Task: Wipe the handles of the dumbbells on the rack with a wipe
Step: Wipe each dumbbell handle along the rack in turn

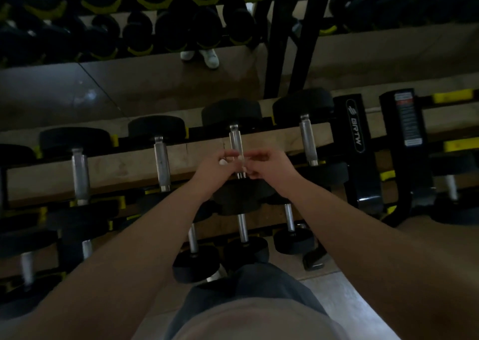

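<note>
The curled fingers of the left hand and right hand pinch what seems a small pale wipe over a dumbbell handle toward the right end of the rack; I would unfold it first, then wrap the whole bar.

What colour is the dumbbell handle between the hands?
Silver metal handle, best seen in the head view.
</note>
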